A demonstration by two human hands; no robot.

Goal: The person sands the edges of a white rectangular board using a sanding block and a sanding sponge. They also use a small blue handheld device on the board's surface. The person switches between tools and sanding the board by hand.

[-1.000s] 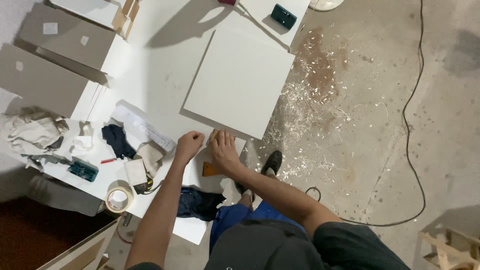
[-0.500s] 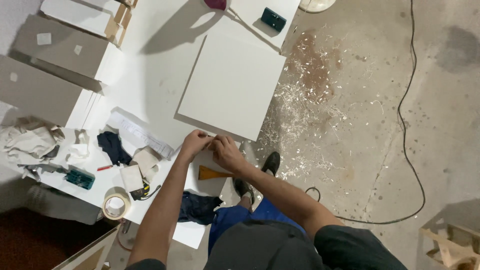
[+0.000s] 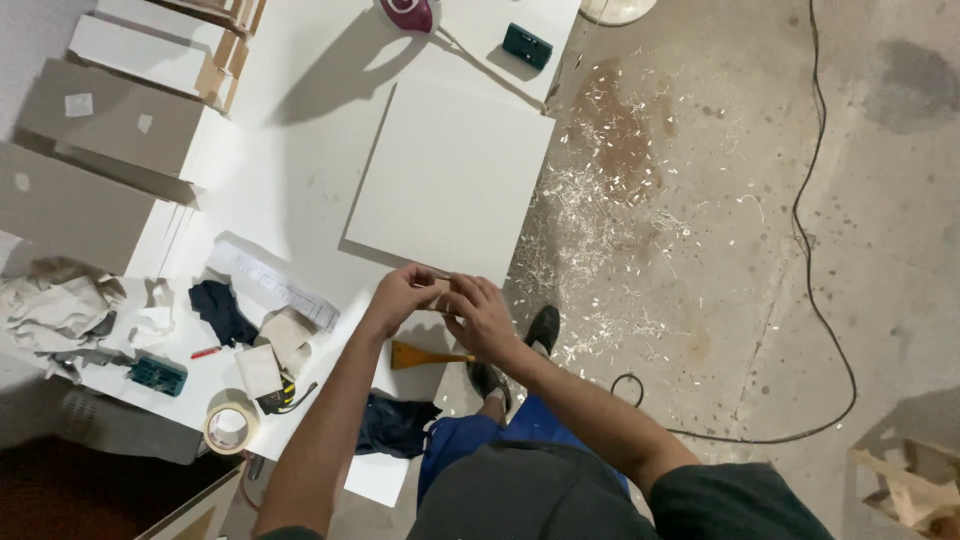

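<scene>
My left hand and my right hand meet just above the near edge of the white worktable. Between their fingers they pinch a small tan block, mostly hidden by the fingers. A large white square panel lies flat on the table just beyond the hands. An orange scraper lies on the table under my right wrist.
To the left lie a dark rag, pale paper pieces, a roll of tape, a teal tool and crumpled cloths. Grey boards stand far left. Shavings and a black cable cover the concrete floor.
Both hands have lifted off the panel's near edge and drawn together toward me with the tan block. The orange scraper, earlier under my right hand, now shows.
</scene>
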